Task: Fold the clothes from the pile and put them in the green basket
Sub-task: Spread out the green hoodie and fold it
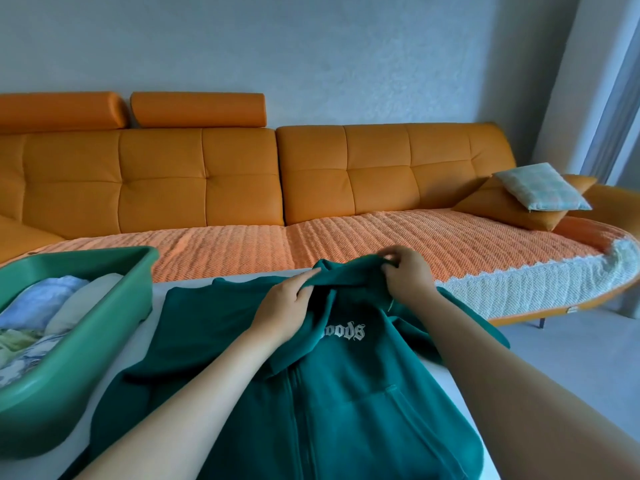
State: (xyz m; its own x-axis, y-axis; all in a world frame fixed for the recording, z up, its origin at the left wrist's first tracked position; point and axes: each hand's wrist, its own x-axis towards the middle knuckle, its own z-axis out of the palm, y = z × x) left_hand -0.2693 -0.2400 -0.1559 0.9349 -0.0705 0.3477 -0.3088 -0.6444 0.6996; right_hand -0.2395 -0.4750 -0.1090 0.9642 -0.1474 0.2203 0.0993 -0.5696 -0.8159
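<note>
Left hand (282, 308) gripping a bunched fold at the hood of the teal hoodie (346, 403), fingers curled over the cloth. Right hand (405, 275) just beyond, pinching the raised hood edge between thumb and bent fingertips. Close together yet not touching, both holding that part slightly up off the surface. Rest of the hoodie spread front-up on the white table (79, 441), zip down the middle, white chest lettering partly hidden by the left wrist. At the left on the table, just beside one sleeve, the green basket (90, 355), with folded clothes (45, 303) in pale blue, cream and print inside. Behind, an orange sofa (242, 174) with a woven cover (242, 244) on the seat. At its right end, a pale checked cushion (542, 187) lying on an orange cushion (502, 209). Grey wall (311, 46) above, curtain (620, 98) at far right.
</note>
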